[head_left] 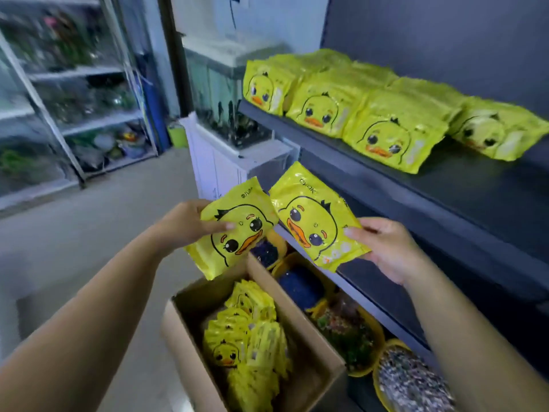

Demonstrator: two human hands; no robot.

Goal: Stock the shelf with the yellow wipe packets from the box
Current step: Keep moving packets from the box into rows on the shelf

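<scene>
Gripping glossy yellow packets: left hand (185,224), right hand (386,248).

Single head-worn camera looks forward and down, close over the box (312,346) beside the shelf (445,185).

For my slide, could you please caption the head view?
Each hand, left and right, holds a yellow packet above the box, beside the stocked shelf.
</scene>
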